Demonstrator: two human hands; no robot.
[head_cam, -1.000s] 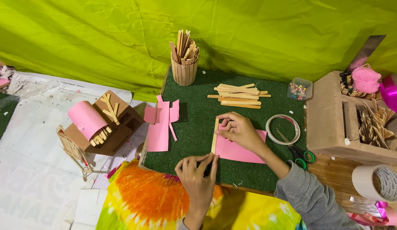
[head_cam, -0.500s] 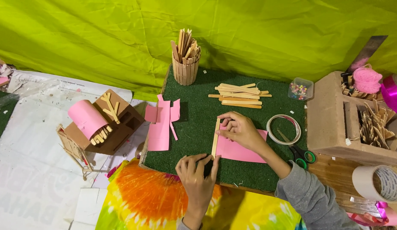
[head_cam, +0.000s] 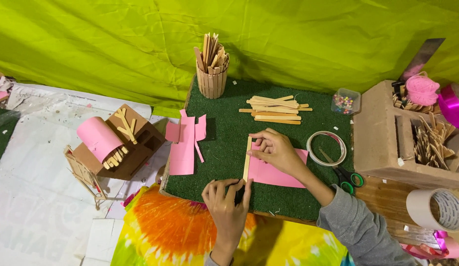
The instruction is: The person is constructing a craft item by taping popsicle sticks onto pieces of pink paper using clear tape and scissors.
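The fingers [head_cam: 263, 148] of the right hand [head_cam: 279, 152] lie flat and half spread, pressing a wooden stick [head_cam: 247, 158] against the left edge of a pink paper sheet [head_cam: 276, 172] on the green mat [head_cam: 224, 143]. The left hand [head_cam: 227, 199] pinches a small dark tool (I cannot tell which) at the stick's lower end. For a straight edge, I think the stick should stay firmly pressed. Compared with one second ago, the left fingers are more curled; the stick lies the same.

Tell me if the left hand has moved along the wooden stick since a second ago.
Barely. The left hand remains at the near end of the wooden stick, on the green mat; only its fingers curl in slightly.
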